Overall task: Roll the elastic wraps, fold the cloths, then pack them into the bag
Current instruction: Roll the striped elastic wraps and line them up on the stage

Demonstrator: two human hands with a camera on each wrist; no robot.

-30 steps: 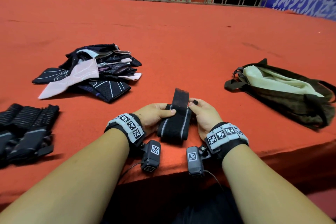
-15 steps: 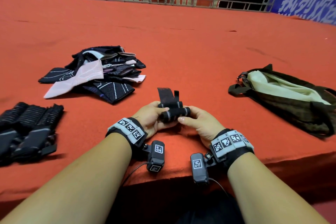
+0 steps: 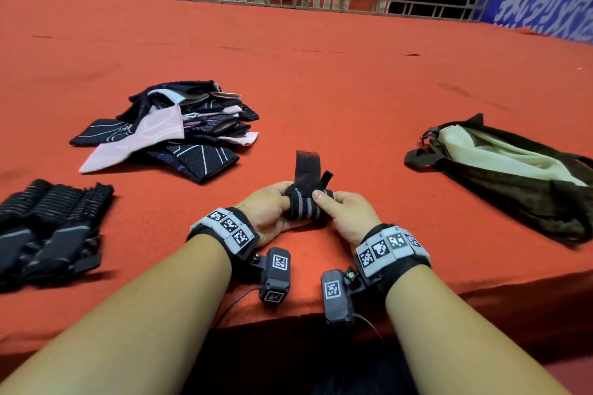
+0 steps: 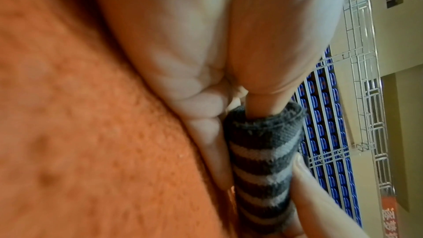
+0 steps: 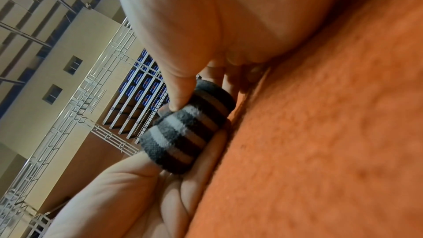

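Observation:
A black elastic wrap with grey stripes (image 3: 303, 207) is rolled into a thick coil near the table's front edge, its loose tail standing up behind it. My left hand (image 3: 272, 208) grips the coil's left end, the thumb tucked into the roll (image 4: 263, 160). My right hand (image 3: 340, 213) pinches the right end, thumb on top of the striped roll (image 5: 183, 133). A heap of dark and pink cloths (image 3: 170, 131) lies at the back left. The dark green bag (image 3: 500, 176) with a pale lining lies open at the right.
Several rolled black wraps (image 3: 48, 224) lie in a row at the left edge. The red felt table (image 3: 321, 74) drops off just below my wrists. A metal railing and banners stand beyond the far edge.
The flat wrap has been rolled up from the near end into a coil between both hands. Only a short tail is left standing.

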